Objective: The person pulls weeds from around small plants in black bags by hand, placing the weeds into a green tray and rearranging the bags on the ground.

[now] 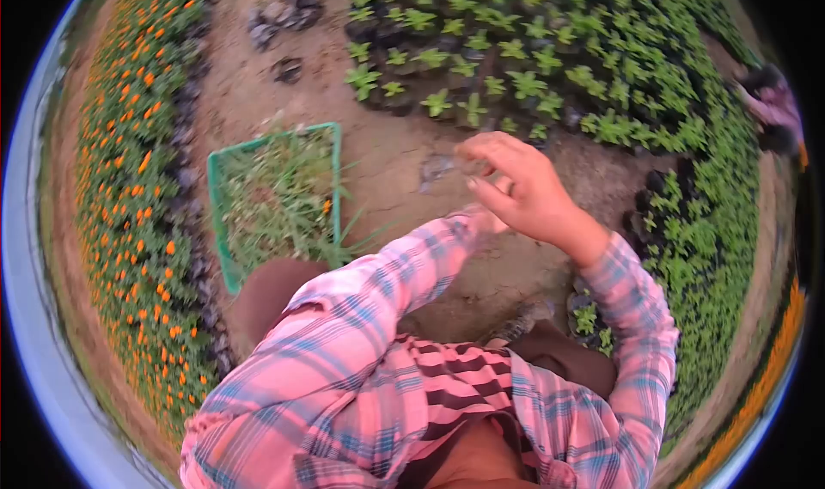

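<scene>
My right hand [537, 188] is at the centre, fingers bent and pointing left, the thumb apart from them. I see nothing held in it. My left hand [491, 218] is just below and behind it, largely covered by the right hand and wrist, so its fingers and anything in them cannot be made out. Both hands are above bare soil [378, 175]. To their left stands a green plastic crate [337, 171] full of pulled grass and weeds [279, 197]. A small scrap of plastic [436, 169] lies on the soil left of my right hand.
Leafy seedlings in black bags [524, 85] fill the top and right. Orange-flowered plants [137, 197] line the left side. Dark crumpled bags [288, 12] lie at the upper left. Another person [773, 106] is at the far right edge. My knees are beside the crate and below my hands.
</scene>
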{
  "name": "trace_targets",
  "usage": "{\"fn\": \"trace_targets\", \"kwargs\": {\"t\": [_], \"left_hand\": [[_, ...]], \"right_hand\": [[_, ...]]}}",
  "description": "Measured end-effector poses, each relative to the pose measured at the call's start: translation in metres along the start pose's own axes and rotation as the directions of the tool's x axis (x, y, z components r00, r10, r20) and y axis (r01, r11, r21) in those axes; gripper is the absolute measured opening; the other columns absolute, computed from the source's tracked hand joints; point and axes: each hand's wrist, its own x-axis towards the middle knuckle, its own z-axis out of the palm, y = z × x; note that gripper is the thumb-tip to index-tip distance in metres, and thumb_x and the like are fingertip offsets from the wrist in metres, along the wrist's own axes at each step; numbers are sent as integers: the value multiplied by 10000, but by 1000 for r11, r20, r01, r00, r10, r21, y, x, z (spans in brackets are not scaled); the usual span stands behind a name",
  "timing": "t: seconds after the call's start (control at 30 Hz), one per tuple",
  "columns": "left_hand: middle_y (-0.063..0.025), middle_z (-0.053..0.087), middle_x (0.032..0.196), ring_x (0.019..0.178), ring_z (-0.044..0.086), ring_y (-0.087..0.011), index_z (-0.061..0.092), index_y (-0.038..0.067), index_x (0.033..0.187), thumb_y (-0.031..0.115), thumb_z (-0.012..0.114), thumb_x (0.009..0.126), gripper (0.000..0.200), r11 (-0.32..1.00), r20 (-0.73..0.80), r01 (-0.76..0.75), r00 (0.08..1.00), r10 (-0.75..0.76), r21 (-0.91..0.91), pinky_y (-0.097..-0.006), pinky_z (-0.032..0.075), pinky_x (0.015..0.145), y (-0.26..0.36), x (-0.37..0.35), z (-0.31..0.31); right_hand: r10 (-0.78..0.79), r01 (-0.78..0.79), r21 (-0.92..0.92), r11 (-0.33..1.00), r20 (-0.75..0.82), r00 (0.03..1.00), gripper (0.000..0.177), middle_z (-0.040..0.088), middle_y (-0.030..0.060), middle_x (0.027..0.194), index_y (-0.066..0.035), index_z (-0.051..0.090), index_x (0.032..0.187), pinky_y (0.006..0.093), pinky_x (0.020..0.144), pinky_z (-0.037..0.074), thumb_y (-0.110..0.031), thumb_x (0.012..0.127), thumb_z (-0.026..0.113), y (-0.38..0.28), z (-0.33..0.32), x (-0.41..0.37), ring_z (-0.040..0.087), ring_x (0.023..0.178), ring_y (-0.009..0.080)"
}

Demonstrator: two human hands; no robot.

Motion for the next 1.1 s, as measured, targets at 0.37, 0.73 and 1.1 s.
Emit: {"fn": "trace_targets", "kwargs": {"t": [0.37,0.73,1.1], "left_hand": [[-83,601,958,832,580,-214,540,73,1050,495,306,956,491,988,-211,139,966,-152,-72,-324,491,636,16,2,-1],[-249,569,980,894,565,-415,502,-22,1015,376,685,735,521,-358,-109,302,876,469,884,-441,464,795,61,3,-34],[-273,521,1096,1009,537,-392,403,-44,1129,393,832,573,827,-623,-92,368,899,429,690,-410,460,852,65,10,-20]], "right_hand": [[458,-507,-297,809,-222,861,264,611,181,773,-27,564,882,459,685,479,-227,742,663,106,41,-112,594,768,376],[377,-593,-341,730,-522,765,158,570,176,805,-16,547,830,444,681,458,-160,779,590,143,-19,-115,562,775,372],[486,-841,-203,502,-738,468,342,603,225,985,-22,469,1106,453,760,481,-206,834,565,187,-46,-211,591,906,386]]}}
